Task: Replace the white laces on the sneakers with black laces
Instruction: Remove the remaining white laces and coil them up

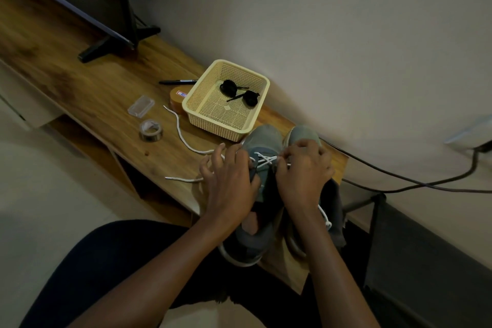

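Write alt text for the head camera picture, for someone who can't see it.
Two hands, left hand and right hand, pinch the white cord lace threaded across a grey fabric sneaker on a wooden desk; a second sneaker stands beside it. Behind, a cream plastic mesh basket holds two coiled black laces.

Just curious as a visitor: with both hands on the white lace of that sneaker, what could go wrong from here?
The white lace trails loose across the table near the silver tape roll, so a sharp pull by the left hand or right hand could whip it into the roll. The sneakers sit close to the table's front edge, so tugging might slide one off.
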A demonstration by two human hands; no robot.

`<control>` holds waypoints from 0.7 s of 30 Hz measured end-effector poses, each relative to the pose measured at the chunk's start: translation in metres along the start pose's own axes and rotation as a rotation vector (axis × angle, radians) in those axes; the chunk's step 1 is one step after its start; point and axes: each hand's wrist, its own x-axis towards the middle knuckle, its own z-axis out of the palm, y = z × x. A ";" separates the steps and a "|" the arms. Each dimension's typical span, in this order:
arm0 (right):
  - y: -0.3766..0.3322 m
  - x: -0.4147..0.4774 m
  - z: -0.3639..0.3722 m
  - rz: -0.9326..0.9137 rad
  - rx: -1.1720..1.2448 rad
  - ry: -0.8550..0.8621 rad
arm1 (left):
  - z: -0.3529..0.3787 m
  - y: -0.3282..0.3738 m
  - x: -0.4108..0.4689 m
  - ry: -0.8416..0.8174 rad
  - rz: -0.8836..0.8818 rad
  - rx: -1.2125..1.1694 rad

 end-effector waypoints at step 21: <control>0.000 0.000 -0.001 0.014 0.123 0.012 | 0.000 -0.001 -0.001 0.005 -0.027 -0.098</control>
